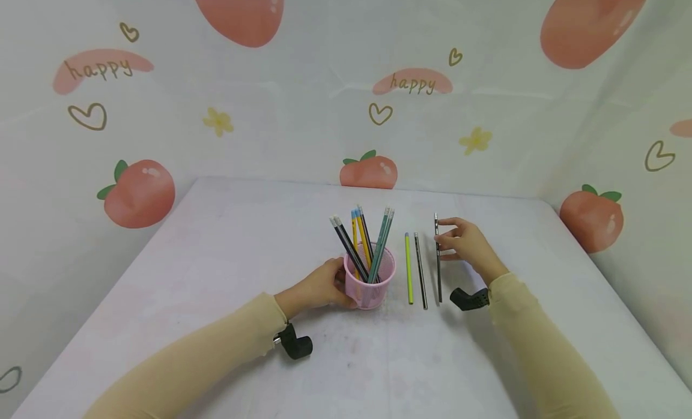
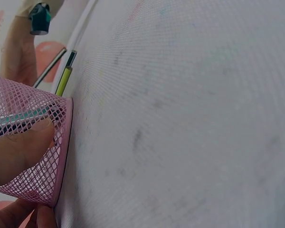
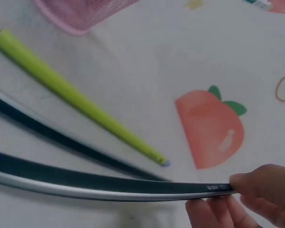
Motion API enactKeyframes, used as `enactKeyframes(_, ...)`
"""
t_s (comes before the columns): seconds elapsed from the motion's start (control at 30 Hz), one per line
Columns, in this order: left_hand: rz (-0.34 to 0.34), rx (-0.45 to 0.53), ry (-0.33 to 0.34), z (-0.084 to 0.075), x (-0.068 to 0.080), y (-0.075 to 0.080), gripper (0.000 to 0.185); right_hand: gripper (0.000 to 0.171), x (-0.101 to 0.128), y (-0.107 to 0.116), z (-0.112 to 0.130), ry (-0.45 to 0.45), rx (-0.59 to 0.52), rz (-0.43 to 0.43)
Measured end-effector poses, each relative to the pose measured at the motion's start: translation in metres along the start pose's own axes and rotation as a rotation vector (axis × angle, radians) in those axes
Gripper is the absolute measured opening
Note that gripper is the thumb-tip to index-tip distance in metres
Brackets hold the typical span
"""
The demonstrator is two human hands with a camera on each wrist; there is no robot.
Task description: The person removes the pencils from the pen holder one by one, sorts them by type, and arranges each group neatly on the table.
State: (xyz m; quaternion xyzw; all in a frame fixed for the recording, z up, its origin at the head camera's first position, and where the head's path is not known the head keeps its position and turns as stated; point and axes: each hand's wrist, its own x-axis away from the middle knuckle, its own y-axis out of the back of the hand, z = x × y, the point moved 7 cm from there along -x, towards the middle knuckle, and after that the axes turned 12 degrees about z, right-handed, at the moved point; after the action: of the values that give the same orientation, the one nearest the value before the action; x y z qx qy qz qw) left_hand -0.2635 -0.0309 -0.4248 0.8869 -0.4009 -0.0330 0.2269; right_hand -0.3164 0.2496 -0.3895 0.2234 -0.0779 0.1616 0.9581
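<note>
My left hand (image 1: 323, 287) grips the side of a pink mesh pen cup (image 1: 370, 296), its thumb (image 2: 26, 149) pressed along the mesh. Several pencils (image 1: 354, 242) lean in the cup: black, yellow and green ones with their eraser ends up. To the right of the cup, my right hand (image 1: 464, 244) pinches a black-and-silver pencil (image 3: 133, 189) near its far end between thumb and fingers. Between that pencil and the cup lie a yellow-green pencil (image 1: 408, 269) and another dark striped pencil (image 1: 420, 272), roughly side by side on the table.
A white cloth covers the table (image 1: 259, 227), and a white backdrop (image 1: 313, 95) printed with peaches, hearts and flowers rises at the back and sides. A small black camera mount (image 1: 296, 342) sits at the left wrist, another black mount (image 1: 469, 299) at the right.
</note>
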Motion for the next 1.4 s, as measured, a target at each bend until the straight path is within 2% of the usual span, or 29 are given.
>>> enactKeyframes(0.23, 0.0, 0.003, 0.007, -0.002, 0.001, 0.0, 0.069, 0.056, -0.012, -0.009, -0.017, -0.131, 0.062, 0.054)
enactKeyframes(0.43, 0.002, -0.002, 0.007, -0.004, 0.001, 0.0, 0.068, 0.053, -0.02, -0.012, -0.026, -0.192, 0.11, 0.066)
enactKeyframes(0.7, 0.002, -0.001, 0.018, -0.002, 0.001, 0.0, 0.068, 0.053, -0.022, -0.016, -0.026, -0.216, 0.111, 0.074)
enactKeyframes(1.0, 0.0, -0.004, 0.021, -0.002, 0.001, 0.0, 0.067, 0.05, -0.023, -0.017, -0.026, -0.241, 0.167, 0.064)
enactKeyframes(1.4, -0.006, -0.028, 0.009, -0.004, 0.001, 0.0, 0.065, 0.052, -0.023, -0.019, -0.03, -0.241, 0.122, 0.047)
